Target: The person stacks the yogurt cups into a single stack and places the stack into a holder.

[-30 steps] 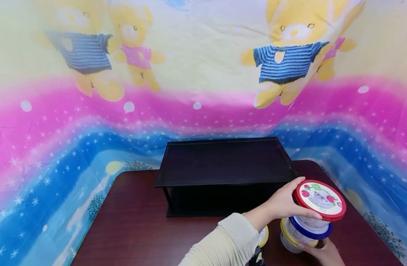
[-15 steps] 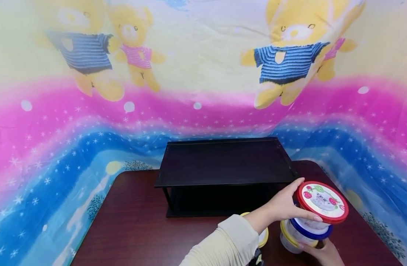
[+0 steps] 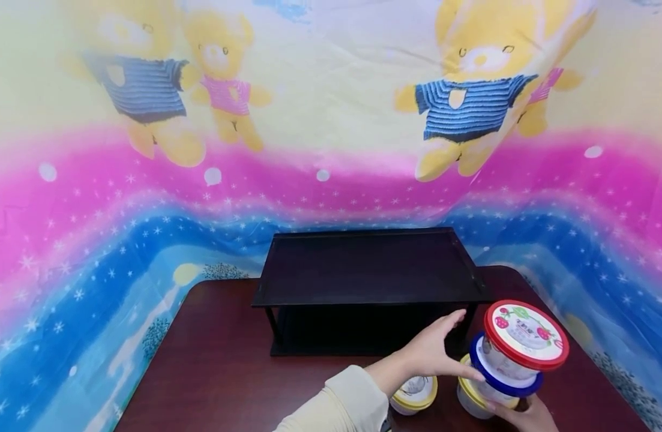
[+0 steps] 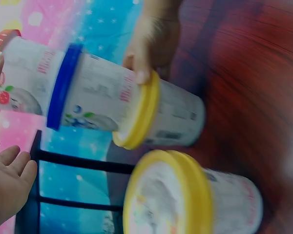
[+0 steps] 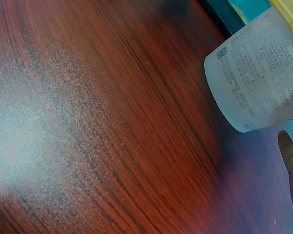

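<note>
Three lidded tubs form a stack at the table's right: a red-lidded tub (image 3: 527, 334) on top, a blue-lidded tub (image 4: 95, 95) in the middle and a yellow-lidded tub (image 4: 178, 114) at the bottom. My left hand (image 3: 433, 355) is beside the stack's left side, thumb and fingers spread, apparently holding nothing. Low on the stack, my right hand (image 4: 154, 46) grips the bottom tub, its thumb at the yellow lid; most of its fingers are hidden. A second yellow-lidded tub (image 3: 415, 393) stands separately to the left, partly behind my left sleeve.
A black two-level rack (image 3: 368, 267) stands at the back of the dark red wooden table (image 3: 217, 360). Behind it hangs a pink and blue curtain (image 3: 331, 192) printed with teddy bears.
My left hand has let go of the red-lidded tub and drawn back left and down. More of the separate yellow-lidded tub shows. My right hand stays low on the stack.
</note>
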### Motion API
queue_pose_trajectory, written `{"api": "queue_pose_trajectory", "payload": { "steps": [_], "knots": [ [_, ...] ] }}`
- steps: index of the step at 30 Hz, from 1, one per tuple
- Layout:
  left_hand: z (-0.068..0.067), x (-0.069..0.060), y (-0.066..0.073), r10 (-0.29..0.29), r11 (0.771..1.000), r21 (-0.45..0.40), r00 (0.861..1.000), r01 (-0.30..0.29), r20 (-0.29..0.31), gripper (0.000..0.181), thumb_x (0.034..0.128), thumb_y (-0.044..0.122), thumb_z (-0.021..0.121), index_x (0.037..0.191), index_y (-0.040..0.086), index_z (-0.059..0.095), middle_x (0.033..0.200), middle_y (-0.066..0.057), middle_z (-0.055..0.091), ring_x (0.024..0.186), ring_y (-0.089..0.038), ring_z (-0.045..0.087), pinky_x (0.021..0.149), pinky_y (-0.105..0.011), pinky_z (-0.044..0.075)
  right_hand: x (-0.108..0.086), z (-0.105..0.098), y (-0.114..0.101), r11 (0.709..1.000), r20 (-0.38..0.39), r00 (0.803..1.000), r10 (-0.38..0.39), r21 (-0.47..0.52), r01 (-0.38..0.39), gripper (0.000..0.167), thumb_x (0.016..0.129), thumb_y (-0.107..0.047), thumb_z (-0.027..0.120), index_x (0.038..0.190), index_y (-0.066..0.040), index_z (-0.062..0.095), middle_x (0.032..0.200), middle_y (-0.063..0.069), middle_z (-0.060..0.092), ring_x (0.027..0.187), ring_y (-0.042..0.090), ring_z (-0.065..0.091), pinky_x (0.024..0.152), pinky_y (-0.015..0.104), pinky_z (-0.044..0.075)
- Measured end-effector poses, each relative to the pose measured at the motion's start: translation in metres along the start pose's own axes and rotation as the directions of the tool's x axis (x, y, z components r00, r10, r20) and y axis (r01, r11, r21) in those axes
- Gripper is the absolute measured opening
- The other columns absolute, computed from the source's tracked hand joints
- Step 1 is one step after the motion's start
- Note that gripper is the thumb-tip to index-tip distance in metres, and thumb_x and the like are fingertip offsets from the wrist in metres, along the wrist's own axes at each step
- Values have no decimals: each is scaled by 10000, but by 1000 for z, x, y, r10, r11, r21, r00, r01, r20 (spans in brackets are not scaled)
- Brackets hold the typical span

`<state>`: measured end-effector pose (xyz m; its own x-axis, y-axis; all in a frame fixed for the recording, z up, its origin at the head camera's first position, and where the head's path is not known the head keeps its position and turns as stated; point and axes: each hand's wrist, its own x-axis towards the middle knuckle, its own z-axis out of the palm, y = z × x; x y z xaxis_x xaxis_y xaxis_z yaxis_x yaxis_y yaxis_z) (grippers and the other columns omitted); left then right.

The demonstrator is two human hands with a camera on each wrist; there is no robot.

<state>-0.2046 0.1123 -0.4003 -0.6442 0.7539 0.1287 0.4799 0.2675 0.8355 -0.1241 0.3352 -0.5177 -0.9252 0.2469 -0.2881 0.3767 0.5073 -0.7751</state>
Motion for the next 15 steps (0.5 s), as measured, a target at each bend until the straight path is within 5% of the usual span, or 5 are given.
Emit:
{"api": "queue_pose_trajectory", "payload": {
  "steps": [7, 15],
  "knots": [
    [3, -23, -25, -9, 991, 134, 1000, 11, -19, 917, 633, 382, 744, 1368, 265, 209, 1335, 111, 293, 1189, -55, 291, 901, -253, 329, 0, 0, 1, 1000, 14, 1000, -4, 12, 3, 907, 737, -432, 632, 1284, 96, 137, 1207, 325, 348, 1018, 372, 437, 740, 422, 409],
    [5, -47, -53, -67, 984, 159, 995, 77, -67, 920, 605, 435, 746, 1355, 310, 229, 1349, 85, 284, 1208, -118, 282, 917, -328, 322, 0, -1, 6, 998, 37, 999, 40, 39, -42, 928, 736, -447, 626, 1289, 97, 116, 1221, 330, 323, 1029, 387, 421, 743, 425, 409]
  ]
}}
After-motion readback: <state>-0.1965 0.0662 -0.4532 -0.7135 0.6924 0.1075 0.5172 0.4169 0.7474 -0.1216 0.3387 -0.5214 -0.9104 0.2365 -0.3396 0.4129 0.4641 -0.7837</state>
